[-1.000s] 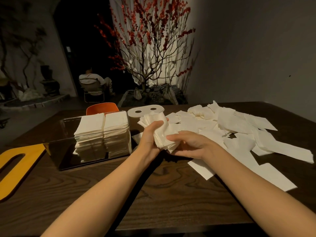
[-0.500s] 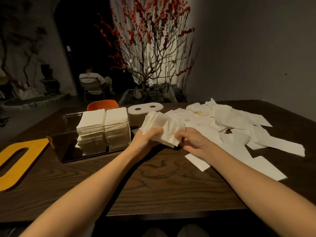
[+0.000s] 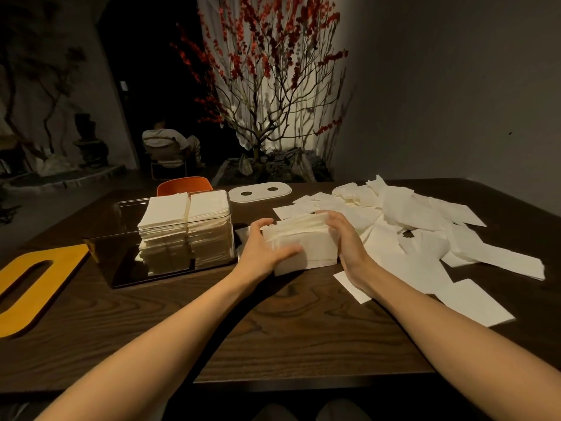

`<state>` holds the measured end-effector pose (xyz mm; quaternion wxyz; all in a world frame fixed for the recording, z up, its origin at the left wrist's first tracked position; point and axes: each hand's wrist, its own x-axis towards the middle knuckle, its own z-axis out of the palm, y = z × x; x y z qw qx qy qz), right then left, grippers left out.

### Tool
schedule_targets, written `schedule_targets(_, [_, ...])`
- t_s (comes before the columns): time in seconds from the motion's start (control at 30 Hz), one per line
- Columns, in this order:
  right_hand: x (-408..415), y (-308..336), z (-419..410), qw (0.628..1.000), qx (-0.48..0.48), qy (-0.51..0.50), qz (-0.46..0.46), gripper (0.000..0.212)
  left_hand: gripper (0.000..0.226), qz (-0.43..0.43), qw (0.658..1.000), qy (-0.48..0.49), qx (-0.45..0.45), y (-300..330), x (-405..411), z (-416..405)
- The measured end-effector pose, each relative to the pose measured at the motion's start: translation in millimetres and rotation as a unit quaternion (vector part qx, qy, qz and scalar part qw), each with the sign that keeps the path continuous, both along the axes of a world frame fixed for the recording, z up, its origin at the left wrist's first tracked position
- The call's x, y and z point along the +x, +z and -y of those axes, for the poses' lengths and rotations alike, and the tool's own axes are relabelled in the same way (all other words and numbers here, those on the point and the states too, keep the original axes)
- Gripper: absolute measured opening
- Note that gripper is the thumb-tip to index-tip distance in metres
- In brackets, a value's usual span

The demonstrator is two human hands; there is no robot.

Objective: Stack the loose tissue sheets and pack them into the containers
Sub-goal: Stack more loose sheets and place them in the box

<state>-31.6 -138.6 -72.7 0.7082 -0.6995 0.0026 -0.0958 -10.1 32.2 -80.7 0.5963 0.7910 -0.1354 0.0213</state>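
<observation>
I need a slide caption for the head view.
Both hands square a tissue stack beside the half-filled clear box.

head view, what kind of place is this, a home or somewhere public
Likely a restaurant or teahouse lounge, not a home: a spotlit red-blossom tree in a rock bed, a dark wooden table, and a bulk tissue container.

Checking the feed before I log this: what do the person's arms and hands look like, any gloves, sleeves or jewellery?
Both forearms are bare up to the frame's lower edge, with no sleeve cuff in view. The left hand and right hand wear no gloves. No rings, watch, bracelets or markings show on the visible sides of the hands and wrists, though the dim lighting could hide fine detail.
</observation>
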Motion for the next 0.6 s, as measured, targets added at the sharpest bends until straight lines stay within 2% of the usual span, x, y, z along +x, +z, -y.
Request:
schedule_targets(0.07, [3,-2,1,0.999,-0.024,-0.033,-0.001,0.033,0.091,0.003,1.0,-0.004,-0.007,-1,-4,4])
schedule_targets(0.2, [3,-4,-5,0.997,-0.054,-0.049,-0.001,0.039,0.105,0.02,0.998,-0.05,-0.024,-6,-10,14])
schedule_targets(0.33, [3,-3,-9,0.993,-0.043,-0.105,0.028,0.027,0.094,0.125,0.99,-0.055,0.027,-7,-14,12])
schedule_targets(0.43, [2,-4,-5,0.989,-0.033,-0.143,0.033,0.021,0.095,0.227,0.972,-0.025,0.045,-5,-13,7])
schedule_targets(0.53, [2,-3,-5,0.99,-0.025,-0.139,0.026,0.016,0.089,0.301,0.948,-0.026,0.099,-4,-12,4])
schedule_targets(0.6, [3,-2,-6,0.993,-0.029,-0.109,0.019,0.018,0.077,0.331,0.932,-0.04,0.144,-4,-14,3])
